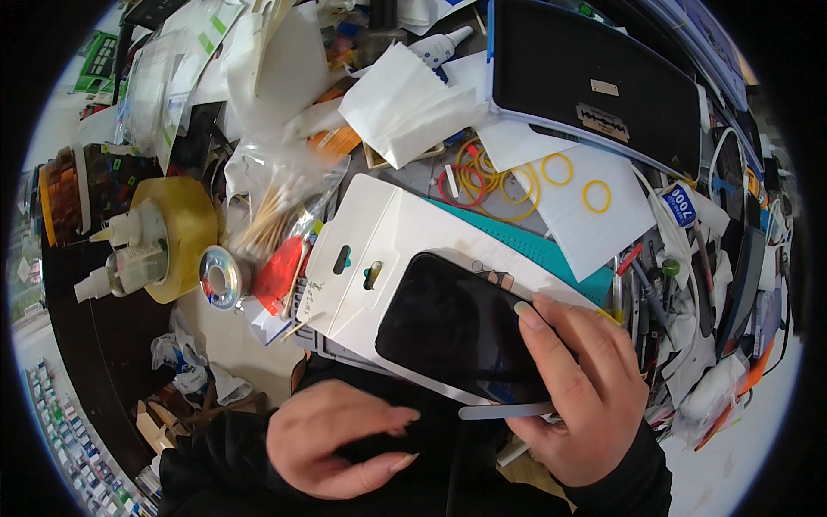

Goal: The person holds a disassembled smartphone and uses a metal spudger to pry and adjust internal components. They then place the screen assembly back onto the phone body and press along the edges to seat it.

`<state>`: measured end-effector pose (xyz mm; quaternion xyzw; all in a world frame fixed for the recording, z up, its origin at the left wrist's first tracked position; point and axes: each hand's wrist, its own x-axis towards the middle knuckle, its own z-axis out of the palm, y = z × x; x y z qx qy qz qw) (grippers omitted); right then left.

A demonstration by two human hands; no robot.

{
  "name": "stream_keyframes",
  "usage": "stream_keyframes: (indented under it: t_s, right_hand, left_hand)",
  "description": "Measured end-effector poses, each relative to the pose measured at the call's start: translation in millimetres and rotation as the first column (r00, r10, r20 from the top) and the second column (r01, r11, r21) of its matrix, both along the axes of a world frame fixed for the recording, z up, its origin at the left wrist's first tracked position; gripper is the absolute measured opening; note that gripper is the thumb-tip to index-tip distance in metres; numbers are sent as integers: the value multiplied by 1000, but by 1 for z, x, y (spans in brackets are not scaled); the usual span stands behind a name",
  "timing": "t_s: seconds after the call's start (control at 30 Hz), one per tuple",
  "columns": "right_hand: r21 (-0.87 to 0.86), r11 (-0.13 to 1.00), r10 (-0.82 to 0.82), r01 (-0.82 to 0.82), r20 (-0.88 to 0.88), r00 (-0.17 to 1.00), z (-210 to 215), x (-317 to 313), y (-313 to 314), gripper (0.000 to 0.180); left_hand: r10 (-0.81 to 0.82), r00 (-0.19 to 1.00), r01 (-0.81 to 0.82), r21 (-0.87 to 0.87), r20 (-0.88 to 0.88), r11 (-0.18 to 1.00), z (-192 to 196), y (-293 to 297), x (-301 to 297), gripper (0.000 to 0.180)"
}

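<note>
A black smartphone (452, 336) lies screen up and slanted on an opened white cardboard package (401, 220) with two hanger slots. My right hand (586, 388) is at the phone's right end, its fingertips at the upper edge of the phone. Between its thumb and fingers it holds a thin grey metal strip with a rounded end (495, 412), which points left along the phone's lower edge. My left hand (345, 439) is lower left of the phone and apart from it, thumb and fingers spread, holding nothing.
Left of the package are a solder wire spool (224, 277), cotton swabs (271, 211) in a plastic bag, a roll of yellowish tape (185, 233) and a dropper bottle (138, 258). Beyond lie rubber bands (482, 177), white wipes (405, 103) and a black tray (594, 77). Tools (655, 284) crowd the right.
</note>
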<state>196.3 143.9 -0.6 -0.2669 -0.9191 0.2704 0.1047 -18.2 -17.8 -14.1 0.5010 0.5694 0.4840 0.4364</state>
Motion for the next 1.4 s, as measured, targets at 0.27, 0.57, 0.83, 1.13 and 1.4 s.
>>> stream_keyframes:
  t_s: [0.27,0.57,0.83,1.13,1.4]
  right_hand:
    - [27,1000,16,-14,-57,998,-5,1,-3,79]
    - [15,1000,5,-5,-50,999,-4,0,-6,78]
    - [-167,986,1,-7,-32,999,11,-3,6,65]
    - [-444,882,-210,160,-67,975,22,-28,59,22]
    - [-531,844,-41,81,86,995,10,-62,78,14]
  left_hand:
    - [496,523,81,-620,693,781,4,9,18,29]
    - [560,593,60,-725,579,686,4,23,19,21]
    - [605,626,1,-777,492,630,10,28,23,19]
    - [503,662,97,-729,555,677,5,30,13,20]
    - [457,602,167,-663,655,730,-1,31,6,15]
